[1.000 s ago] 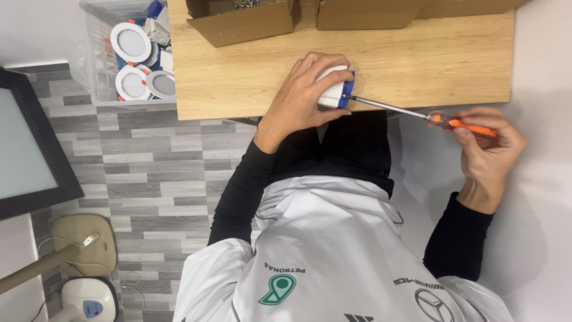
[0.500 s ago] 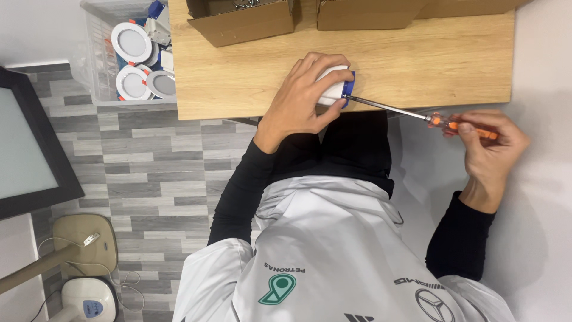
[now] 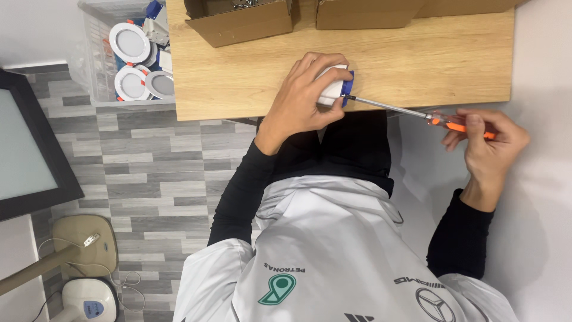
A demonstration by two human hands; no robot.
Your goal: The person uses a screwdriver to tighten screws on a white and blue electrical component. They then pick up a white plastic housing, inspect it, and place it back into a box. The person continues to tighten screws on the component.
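My left hand is closed around a small white box-shaped part with a blue end, held against the near edge of the wooden table. My right hand grips the orange handle of a long screwdriver. Its metal shaft runs left and its tip meets the blue end of the part. Most of the part is hidden under my left fingers.
Two open cardboard boxes stand at the table's far side. A clear plastic bin of round white downlights sits left of the table. A dark-framed panel leans at the left; a cabled device lies on the grey floor.
My right hand and the screwdriver handle have shifted slightly, with the fingers regripping the handle. My left hand and the white part stay in place.
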